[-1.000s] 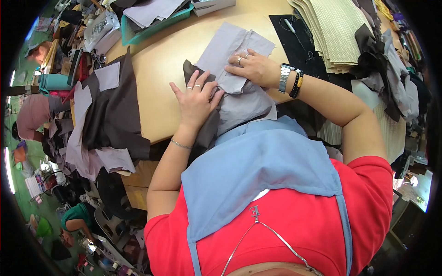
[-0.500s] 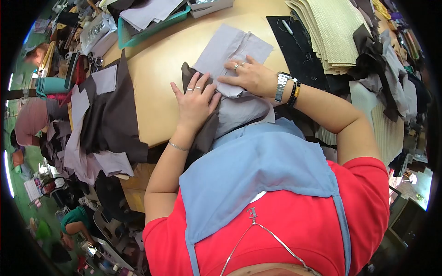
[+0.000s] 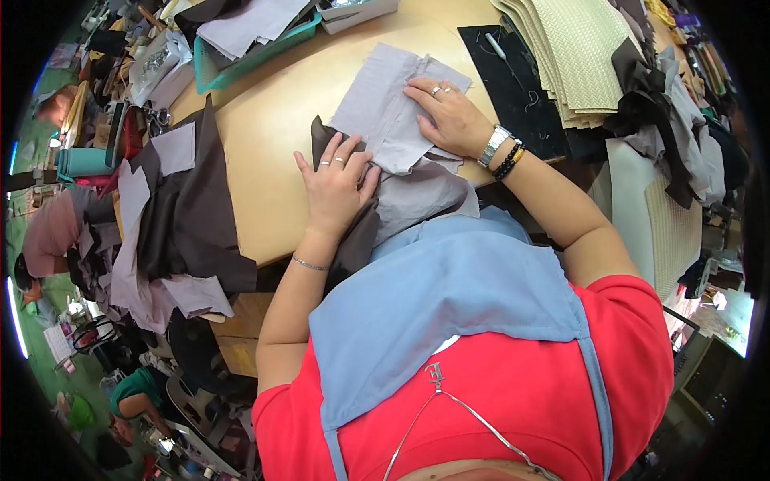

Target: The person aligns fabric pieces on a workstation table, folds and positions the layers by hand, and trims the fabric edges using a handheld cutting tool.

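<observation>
A light grey-lilac cloth [image 3: 370, 100] with a seam down its middle lies on the wooden table, and its lower part hangs over the front edge toward the blue apron. Dark brown fabric [image 3: 357, 240] runs along its left side. My left hand [image 3: 337, 188] rests on the dark fabric beside the grey cloth, its fingers spread. Across the seam, toward the right side of the cloth, lies my right hand [image 3: 451, 116], palm down with thumb and fingers apart. Both hands wear rings.
Dark and lilac fabric pieces [image 3: 192, 208] drape over the table's left edge. Behind them is a teal tray [image 3: 210, 76] of cloth. A black mat [image 3: 513, 96] bears a white-handled tool [image 3: 496, 46], beside stacked cream woven sheets [image 3: 573, 60]. People are visible at far left.
My right hand slid down the seam, then moved back up and right over the cloth. My left hand stays in nearly the same place on the fabric.
</observation>
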